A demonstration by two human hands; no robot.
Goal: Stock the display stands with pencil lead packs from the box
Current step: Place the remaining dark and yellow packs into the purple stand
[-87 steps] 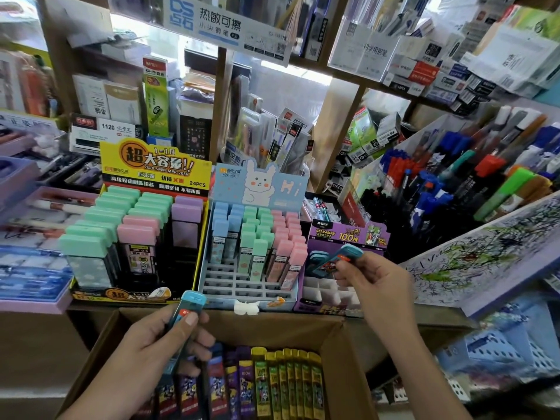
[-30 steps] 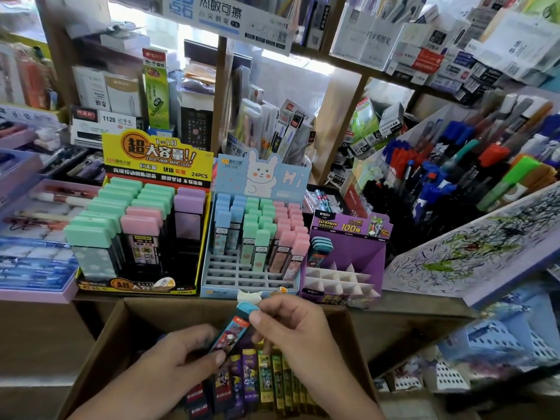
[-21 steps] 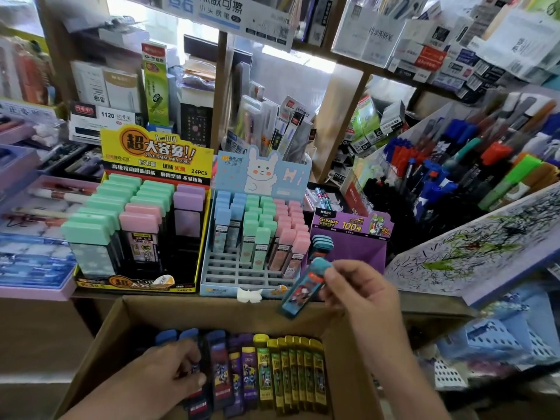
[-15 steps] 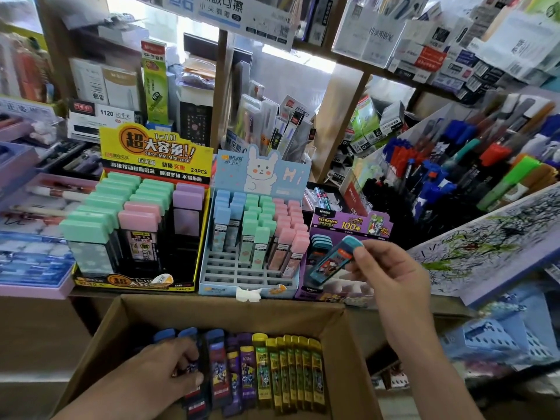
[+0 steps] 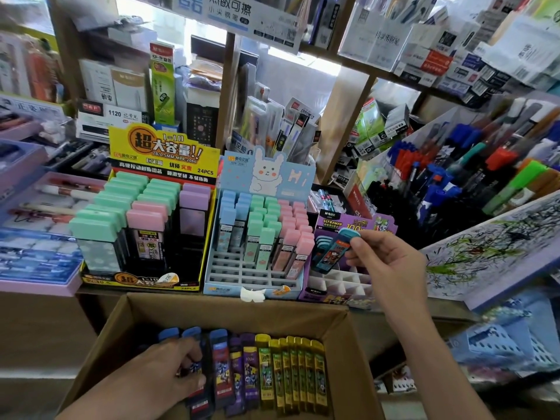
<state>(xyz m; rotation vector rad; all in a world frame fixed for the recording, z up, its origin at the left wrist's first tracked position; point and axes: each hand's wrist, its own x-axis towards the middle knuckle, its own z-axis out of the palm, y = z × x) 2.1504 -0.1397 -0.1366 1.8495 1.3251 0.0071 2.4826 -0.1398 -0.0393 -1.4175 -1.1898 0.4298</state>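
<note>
Blue-capped pack (image 5: pixel 333 253) is pinched, tilted, in your right hand (image 5: pixel 391 268) above the purple stand (image 5: pixel 348 286); your left hand (image 5: pixel 157 377) curls round a boxed pack (image 5: pixel 198 395). Risk: the tilt may jam it across a divider.

Box (image 5: pixel 236 316) front cut off btm, left hand (image 5: pixel 157 380) covers blue packs (image 5: pixel 191 331)

Box (image 5: pixel 227 313) of lead packs (image 5: pixel 291 374) before the shelf (image 5: pixel 448 312), three display stands (image 5: pixel 227 277) side by side behind it.
</note>
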